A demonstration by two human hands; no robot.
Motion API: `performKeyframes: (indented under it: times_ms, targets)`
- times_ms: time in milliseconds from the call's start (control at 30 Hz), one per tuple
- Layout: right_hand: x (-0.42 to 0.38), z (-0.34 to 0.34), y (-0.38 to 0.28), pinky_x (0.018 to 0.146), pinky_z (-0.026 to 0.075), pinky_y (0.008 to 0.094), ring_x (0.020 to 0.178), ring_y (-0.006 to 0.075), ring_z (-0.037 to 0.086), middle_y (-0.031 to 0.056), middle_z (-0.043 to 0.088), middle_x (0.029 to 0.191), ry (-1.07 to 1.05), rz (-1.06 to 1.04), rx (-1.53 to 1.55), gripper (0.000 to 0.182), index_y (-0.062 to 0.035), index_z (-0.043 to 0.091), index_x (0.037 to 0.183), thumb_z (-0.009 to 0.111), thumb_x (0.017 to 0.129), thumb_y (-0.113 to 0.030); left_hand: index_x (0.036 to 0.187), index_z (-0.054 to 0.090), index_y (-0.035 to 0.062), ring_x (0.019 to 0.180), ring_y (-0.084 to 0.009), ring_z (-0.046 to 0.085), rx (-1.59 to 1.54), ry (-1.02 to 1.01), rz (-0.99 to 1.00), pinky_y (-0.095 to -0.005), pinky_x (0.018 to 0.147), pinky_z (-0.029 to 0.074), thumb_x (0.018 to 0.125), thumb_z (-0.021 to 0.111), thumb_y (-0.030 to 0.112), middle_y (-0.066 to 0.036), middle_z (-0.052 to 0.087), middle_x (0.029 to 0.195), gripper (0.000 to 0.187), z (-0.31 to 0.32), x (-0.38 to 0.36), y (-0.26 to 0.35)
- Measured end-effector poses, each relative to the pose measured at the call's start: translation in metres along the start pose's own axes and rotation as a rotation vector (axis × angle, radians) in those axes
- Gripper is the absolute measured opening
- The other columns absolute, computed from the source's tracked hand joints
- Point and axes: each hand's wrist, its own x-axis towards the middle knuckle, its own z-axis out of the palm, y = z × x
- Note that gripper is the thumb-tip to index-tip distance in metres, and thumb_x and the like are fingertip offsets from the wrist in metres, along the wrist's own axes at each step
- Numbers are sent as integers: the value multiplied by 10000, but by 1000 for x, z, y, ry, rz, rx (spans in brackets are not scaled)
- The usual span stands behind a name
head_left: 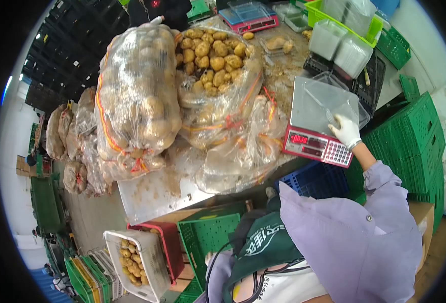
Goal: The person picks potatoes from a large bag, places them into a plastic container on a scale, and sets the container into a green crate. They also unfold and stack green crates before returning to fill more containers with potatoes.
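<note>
We'd call the clear plastic tray [341, 103], on the scale [306, 144] at the bench's [137, 197] near right corner, probably light, flexy and slippery, best held by its rim; right grip [346, 132] at it, clamped or not, we can't tell.

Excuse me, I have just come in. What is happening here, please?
A person has the gloved right hand at the right side of a red scale with a lit display; its exact grip is unclear. An open bag shows potatoes beside a bulging tied bag on the table. More potatoes lie in a white crate below.
</note>
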Motion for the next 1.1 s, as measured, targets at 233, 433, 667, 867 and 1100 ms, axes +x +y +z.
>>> performKeyframes:
  times_ms: [233, 433, 667, 867, 1100]
  targets:
    - [4, -11, -107, 1016, 337, 403, 1195, 330, 435, 163, 481, 1275, 133, -272, 296, 522, -77, 521, 1216, 667, 762, -289, 966, 588, 64, 516, -98, 487, -154, 327, 775, -240, 442, 394, 866, 598, 173, -43, 608, 730, 148, -72, 128, 97]
    - [49, 93, -181, 1095, 194, 482, 1340, 441, 155, 253, 137, 1466, -54, -192, 419, 1088, -51, 188, 1428, 756, 615, -497, 1121, 589, -27, 888, -176, 605, 337, 344, 1126, -288, 825, 474, 859, 561, 92, -132, 647, 1018, 289, 143, -14, 255]
    - [70, 135, -219, 1050, 273, 507, 1294, 422, 301, 273, 304, 1394, -659, -255, -114, 912, 21, 368, 1319, 616, 699, -601, 1199, 546, 44, 1042, -300, 553, 834, 37, 1137, -345, 891, 446, 799, 660, 173, -172, 566, 1123, 435, 316, 8, 285]
    - [188, 49, -209, 807, 480, 415, 924, 330, 612, 185, 639, 982, -751, -361, 136, 439, -92, 617, 1069, 571, 781, -419, 1158, 565, 34, 1005, -311, 566, 726, 22, 1078, -369, 880, 453, 791, 659, 180, -178, 571, 1099, 406, 325, 31, 287]
    - [336, 119, -281, 939, 408, 422, 1143, 302, 479, 119, 560, 1174, -186, -326, 340, 312, -74, 582, 1098, 519, 853, -256, 1076, 600, 16, 957, -317, 578, 737, 53, 963, -368, 848, 460, 813, 642, 175, -178, 592, 1036, 310, 324, 43, 291]
